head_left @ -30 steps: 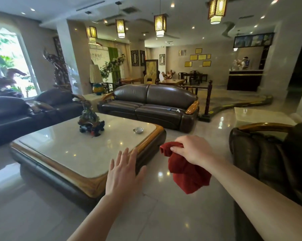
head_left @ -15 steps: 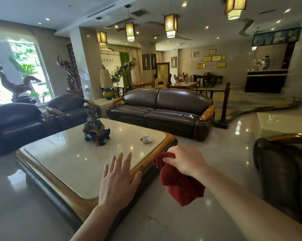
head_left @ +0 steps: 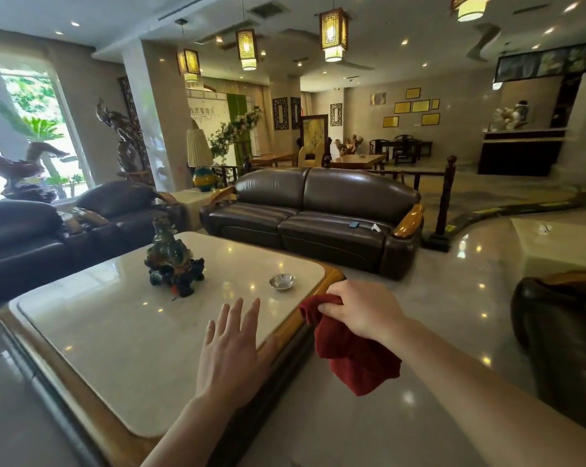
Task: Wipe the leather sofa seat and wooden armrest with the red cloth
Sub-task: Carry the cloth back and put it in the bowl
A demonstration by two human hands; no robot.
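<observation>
My right hand point(head_left: 362, 313) grips the red cloth point(head_left: 354, 360), which hangs down over the floor beside the coffee table's right corner. My left hand point(head_left: 229, 352) is flat and spread, empty, over the table's near right edge. Across the room stands a dark brown leather sofa point(head_left: 313, 217) with a wooden armrest point(head_left: 409, 221) at its right end. Two small objects lie on its right seat cushion. Both hands are far from the sofa.
A low marble-topped coffee table point(head_left: 123, 335) with a wooden rim carries a dark figurine point(head_left: 172, 261) and a small metal dish point(head_left: 282, 282). Dark leather armchairs stand at left point(head_left: 25, 237) and at right point(head_left: 561, 328). Glossy tile floor point(head_left: 453, 284) runs between table and sofa.
The view has shifted right and nearer to the sofa, so the table sits further right in frame. Both hands keep their pose, the cloth still hanging from my right hand.
</observation>
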